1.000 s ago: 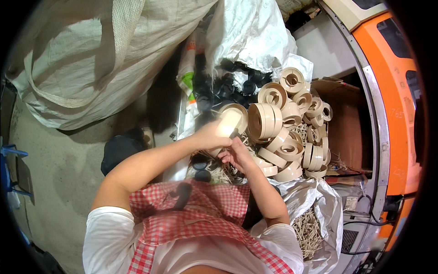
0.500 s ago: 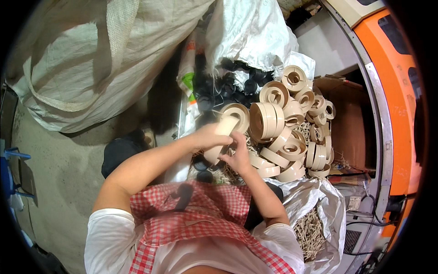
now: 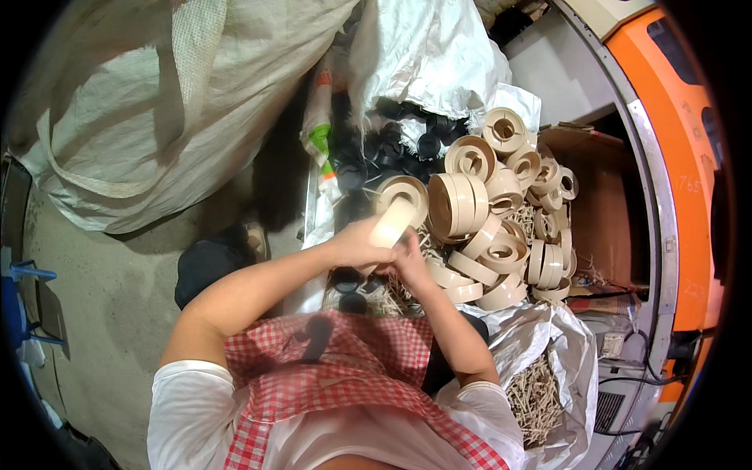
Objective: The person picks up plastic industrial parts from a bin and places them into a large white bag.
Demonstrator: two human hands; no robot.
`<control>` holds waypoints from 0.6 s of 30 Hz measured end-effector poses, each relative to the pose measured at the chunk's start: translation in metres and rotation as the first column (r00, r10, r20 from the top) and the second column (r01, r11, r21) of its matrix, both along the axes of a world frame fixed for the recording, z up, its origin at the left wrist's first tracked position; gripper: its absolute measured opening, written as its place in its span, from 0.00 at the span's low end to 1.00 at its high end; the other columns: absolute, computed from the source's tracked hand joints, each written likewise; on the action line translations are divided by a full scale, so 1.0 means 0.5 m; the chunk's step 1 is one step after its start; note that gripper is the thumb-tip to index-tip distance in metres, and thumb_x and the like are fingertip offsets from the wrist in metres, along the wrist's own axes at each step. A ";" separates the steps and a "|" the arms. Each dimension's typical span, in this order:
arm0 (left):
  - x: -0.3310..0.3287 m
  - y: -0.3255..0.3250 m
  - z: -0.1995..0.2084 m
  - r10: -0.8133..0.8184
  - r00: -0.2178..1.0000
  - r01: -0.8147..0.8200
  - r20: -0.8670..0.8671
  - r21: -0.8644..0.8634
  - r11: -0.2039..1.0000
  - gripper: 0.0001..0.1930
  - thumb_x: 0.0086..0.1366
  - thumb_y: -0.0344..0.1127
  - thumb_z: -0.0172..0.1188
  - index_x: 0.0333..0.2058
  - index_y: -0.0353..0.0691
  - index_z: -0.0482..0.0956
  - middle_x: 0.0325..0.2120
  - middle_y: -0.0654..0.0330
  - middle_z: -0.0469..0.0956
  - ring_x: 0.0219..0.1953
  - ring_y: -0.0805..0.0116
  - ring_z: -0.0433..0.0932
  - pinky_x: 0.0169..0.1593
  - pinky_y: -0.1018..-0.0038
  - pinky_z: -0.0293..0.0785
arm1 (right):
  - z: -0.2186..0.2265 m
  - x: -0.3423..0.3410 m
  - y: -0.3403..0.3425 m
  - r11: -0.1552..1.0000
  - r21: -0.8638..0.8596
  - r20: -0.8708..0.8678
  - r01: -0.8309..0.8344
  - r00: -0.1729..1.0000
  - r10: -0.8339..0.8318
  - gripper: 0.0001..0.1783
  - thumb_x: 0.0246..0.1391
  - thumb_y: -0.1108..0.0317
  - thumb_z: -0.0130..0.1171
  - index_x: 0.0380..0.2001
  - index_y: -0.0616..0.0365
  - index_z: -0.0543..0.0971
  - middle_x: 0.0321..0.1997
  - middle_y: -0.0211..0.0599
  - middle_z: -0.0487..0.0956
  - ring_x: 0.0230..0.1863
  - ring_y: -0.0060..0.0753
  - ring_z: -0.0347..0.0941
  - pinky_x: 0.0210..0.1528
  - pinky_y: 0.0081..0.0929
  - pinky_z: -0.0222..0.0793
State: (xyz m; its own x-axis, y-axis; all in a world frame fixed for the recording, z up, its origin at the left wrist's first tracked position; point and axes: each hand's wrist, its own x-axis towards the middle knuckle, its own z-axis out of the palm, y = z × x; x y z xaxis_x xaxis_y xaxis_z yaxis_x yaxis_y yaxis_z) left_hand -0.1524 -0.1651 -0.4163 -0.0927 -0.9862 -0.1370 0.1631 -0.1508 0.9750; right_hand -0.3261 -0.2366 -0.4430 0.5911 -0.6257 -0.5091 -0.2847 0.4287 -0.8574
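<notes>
A beige plastic ring (image 3: 393, 222) is tilted up in my left hand (image 3: 359, 243), whose fingers are closed round its near side. Pressed up against the ring's lower right edge is my right hand (image 3: 410, 265). Its fingers are bent together and slightly blurred, so what they pinch there is hidden. Just beyond my hands lies another beige ring with a inner hub (image 3: 403, 193). To the right, a heap of similar beige rings (image 3: 457, 207) rests on thin beige plastic scraps.
Black round plastic parts (image 3: 392, 149) spill from a white woven sack (image 3: 427, 55) at the back. A white plastic bag (image 3: 576, 352) of beige scraps (image 3: 535, 399) stands at near right. Beyond the heap is a cardboard box (image 3: 599, 211); a large woven bag (image 3: 117, 102) fills the far left.
My right hand has drawn in closer to my left, its fingers now bent together at the ring. The ring has shifted slightly to the right and turned in my left hand.
</notes>
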 end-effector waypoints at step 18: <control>0.010 0.000 -0.186 0.122 0.883 -0.311 0.453 0.372 0.874 0.35 0.48 0.31 0.63 0.55 0.37 0.60 0.46 0.48 0.71 0.48 0.54 0.73 0.52 0.66 0.70 | -0.200 -0.027 -0.145 0.390 -0.563 -0.805 -0.728 0.591 -0.059 0.49 0.37 0.60 0.70 0.63 0.51 0.56 0.67 0.50 0.54 0.64 0.59 0.50 0.61 0.49 0.57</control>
